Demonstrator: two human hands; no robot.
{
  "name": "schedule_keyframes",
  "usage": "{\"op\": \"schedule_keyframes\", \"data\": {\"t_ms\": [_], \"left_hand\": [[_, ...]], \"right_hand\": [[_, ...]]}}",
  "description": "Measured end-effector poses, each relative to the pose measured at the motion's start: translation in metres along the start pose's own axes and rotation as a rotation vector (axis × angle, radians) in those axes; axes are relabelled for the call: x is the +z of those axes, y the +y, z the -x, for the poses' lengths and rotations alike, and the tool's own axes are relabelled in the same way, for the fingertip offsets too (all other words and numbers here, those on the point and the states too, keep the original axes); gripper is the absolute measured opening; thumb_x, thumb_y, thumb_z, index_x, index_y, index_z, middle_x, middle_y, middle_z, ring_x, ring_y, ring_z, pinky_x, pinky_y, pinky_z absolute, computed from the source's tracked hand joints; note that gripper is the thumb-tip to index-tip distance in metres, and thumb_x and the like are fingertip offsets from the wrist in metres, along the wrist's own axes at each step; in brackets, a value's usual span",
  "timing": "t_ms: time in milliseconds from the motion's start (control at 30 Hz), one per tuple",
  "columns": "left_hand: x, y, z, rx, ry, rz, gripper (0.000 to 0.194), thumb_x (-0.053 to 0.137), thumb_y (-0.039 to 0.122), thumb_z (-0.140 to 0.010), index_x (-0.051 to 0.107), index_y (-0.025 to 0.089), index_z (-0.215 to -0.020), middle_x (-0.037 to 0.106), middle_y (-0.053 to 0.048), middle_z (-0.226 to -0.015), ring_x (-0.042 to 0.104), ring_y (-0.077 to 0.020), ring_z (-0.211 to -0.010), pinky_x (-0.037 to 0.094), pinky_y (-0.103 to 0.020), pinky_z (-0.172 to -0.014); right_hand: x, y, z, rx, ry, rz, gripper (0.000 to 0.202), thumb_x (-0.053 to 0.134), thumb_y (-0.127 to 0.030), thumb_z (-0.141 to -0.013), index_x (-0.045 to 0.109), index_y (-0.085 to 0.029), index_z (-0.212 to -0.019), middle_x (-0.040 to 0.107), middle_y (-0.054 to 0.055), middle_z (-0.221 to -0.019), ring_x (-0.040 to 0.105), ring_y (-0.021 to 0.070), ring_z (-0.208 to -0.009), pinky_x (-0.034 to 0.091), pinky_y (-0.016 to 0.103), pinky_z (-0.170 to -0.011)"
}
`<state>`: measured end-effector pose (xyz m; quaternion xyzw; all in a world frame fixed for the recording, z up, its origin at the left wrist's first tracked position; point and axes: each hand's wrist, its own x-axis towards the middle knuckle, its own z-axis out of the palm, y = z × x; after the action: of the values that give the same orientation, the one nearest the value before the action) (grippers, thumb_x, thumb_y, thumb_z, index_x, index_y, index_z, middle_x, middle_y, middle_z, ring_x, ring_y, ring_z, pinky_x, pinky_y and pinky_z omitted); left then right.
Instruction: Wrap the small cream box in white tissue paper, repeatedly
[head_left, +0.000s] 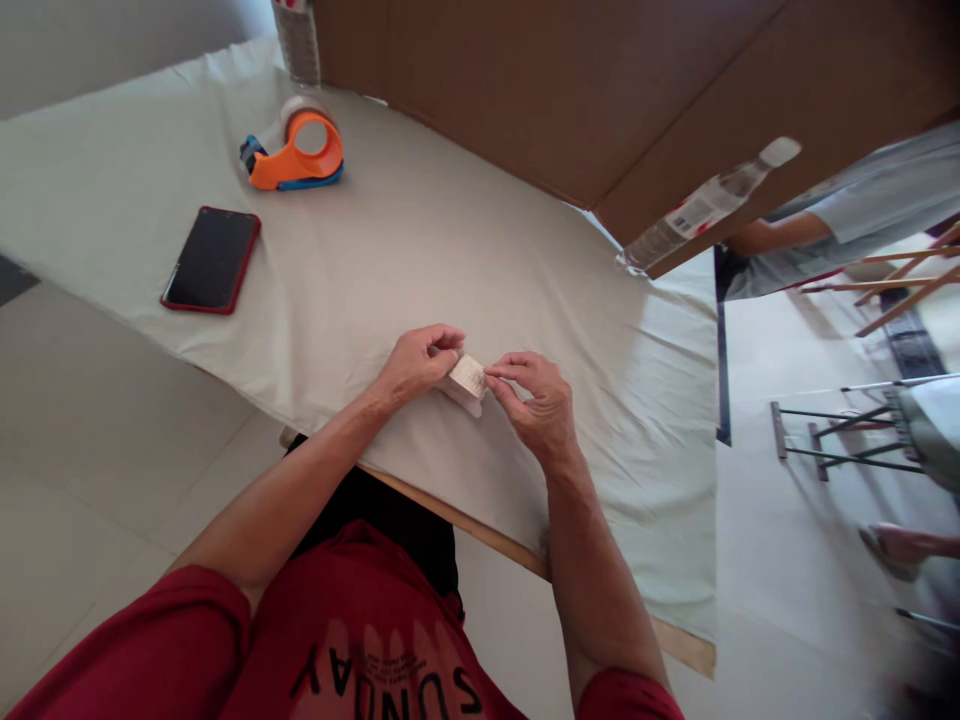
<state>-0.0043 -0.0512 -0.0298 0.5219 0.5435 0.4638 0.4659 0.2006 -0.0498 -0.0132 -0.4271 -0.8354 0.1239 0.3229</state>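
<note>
Between my hands is a small cream-coloured paper box (469, 376) with fine print on its top face and a pale flap sticking out toward me. My left hand (421, 362) grips its left side, thumb bent against it. At its right edge, my right hand (534, 398) pinches a corner between thumb and fingertips. The print is too small to read. Both hands are low over the cloth near the table's front edge, and the box seems to rest on or just above the cloth.
A pale cloth covers the table (405, 240). Left are a red-cased phone (212, 260) and an orange tape dispenser (300, 150). A brown cardboard panel (525, 90) stands behind, with plastic bottles (705, 208) at its ends. Beyond it, right, a person's arm (780, 235) shows.
</note>
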Motion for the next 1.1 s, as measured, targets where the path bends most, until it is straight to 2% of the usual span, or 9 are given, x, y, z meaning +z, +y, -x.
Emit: {"op": "schedule_keyframes", "data": {"t_ms": [233,400,467,533,633,767,833,933,1100], "left_hand": [[0.004,-0.003,-0.003,0.016,-0.009,-0.053,0.029,0.058,0.016,-0.081,0.073,0.011,-0.105,0.077,-0.009,-0.101,0.070,-0.0169,-0.088,0.056,-0.029,-0.080],[0.005,-0.005,-0.004,0.023,-0.007,-0.057,0.030,0.058,0.015,-0.081,0.072,0.012,-0.108,0.077,-0.008,-0.100,0.070,-0.0165,-0.088,0.056,-0.027,-0.079],[0.006,-0.005,-0.004,0.024,-0.002,-0.063,0.030,0.058,0.013,-0.081,0.073,0.013,-0.107,0.077,-0.007,-0.098,0.070,-0.0162,-0.087,0.056,-0.028,-0.079],[0.006,-0.004,-0.004,0.022,-0.003,-0.074,0.030,0.059,0.012,-0.080,0.073,0.013,-0.106,0.077,-0.007,-0.097,0.070,-0.0161,-0.087,0.056,-0.028,-0.081],[0.006,-0.003,-0.005,0.025,-0.012,-0.081,0.029,0.058,0.012,-0.080,0.073,0.013,-0.105,0.077,-0.007,-0.095,0.070,-0.0160,-0.086,0.057,-0.029,-0.083],[0.005,-0.002,-0.005,0.025,-0.013,-0.083,0.030,0.057,0.011,-0.078,0.074,0.014,-0.103,0.077,-0.006,-0.095,0.070,-0.0159,-0.086,0.058,-0.030,-0.085],[0.005,-0.002,-0.004,0.013,-0.018,-0.085,0.030,0.056,0.011,-0.078,0.074,0.014,-0.103,0.076,-0.006,-0.095,0.069,-0.0159,-0.085,0.058,-0.030,-0.085],[0.004,-0.001,-0.003,0.001,-0.026,-0.098,0.030,0.056,0.013,-0.079,0.074,0.013,-0.103,0.075,-0.006,-0.094,0.068,-0.0157,-0.082,0.058,-0.030,-0.083],[0.002,-0.002,-0.002,0.048,-0.032,-0.130,0.029,0.058,0.017,-0.078,0.074,0.015,-0.103,0.074,-0.004,-0.090,0.066,-0.0153,-0.080,0.057,-0.029,-0.082]], "right_hand": [[-0.009,-0.016,-0.012,-0.128,-0.164,0.290,0.017,0.061,-0.026,-0.096,0.077,-0.024,-0.095,0.076,0.005,-0.093,0.063,0.0214,-0.087,0.038,0.039,-0.085],[-0.010,-0.030,-0.027,-0.267,-0.289,0.533,0.028,0.054,-0.016,-0.096,0.073,-0.020,-0.075,0.074,0.006,-0.083,0.055,0.0203,-0.077,0.032,0.040,-0.083],[-0.008,-0.030,-0.032,-0.298,-0.302,0.587,0.030,0.051,-0.015,-0.095,0.070,-0.019,-0.071,0.073,0.007,-0.079,0.053,0.0206,-0.075,0.032,0.040,-0.082],[-0.004,-0.026,-0.035,-0.284,-0.283,0.575,0.026,0.051,-0.017,-0.094,0.069,-0.019,-0.074,0.073,0.007,-0.080,0.055,0.0215,-0.077,0.032,0.039,-0.082],[0.000,-0.015,-0.038,-0.171,-0.250,0.463,0.019,0.052,-0.019,-0.092,0.068,-0.020,-0.081,0.073,0.007,-0.082,0.058,0.0219,-0.079,0.034,0.038,-0.079],[-0.007,-0.005,-0.040,-0.031,-0.213,0.328,0.018,0.052,-0.023,-0.094,0.067,-0.021,-0.084,0.073,0.007,-0.083,0.061,0.0213,-0.079,0.036,0.036,-0.077],[-0.017,-0.008,-0.039,-0.041,-0.237,0.282,0.019,0.053,-0.023,-0.096,0.069,-0.021,-0.087,0.075,0.007,-0.088,0.064,0.0216,-0.084,0.038,0.036,-0.080],[-0.029,-0.016,-0.036,-0.118,-0.357,0.267,0.019,0.055,-0.025,-0.098,0.074,-0.022,-0.096,0.077,0.007,-0.099,0.067,0.0221,-0.092,0.039,0.036,-0.081],[-0.028,-0.024,-0.036,-0.182,-0.474,0.397,0.017,0.061,-0.025,-0.096,0.077,-0.022,-0.101,0.078,0.008,-0.102,0.066,0.0219,-0.091,0.034,0.036,-0.077]]}}
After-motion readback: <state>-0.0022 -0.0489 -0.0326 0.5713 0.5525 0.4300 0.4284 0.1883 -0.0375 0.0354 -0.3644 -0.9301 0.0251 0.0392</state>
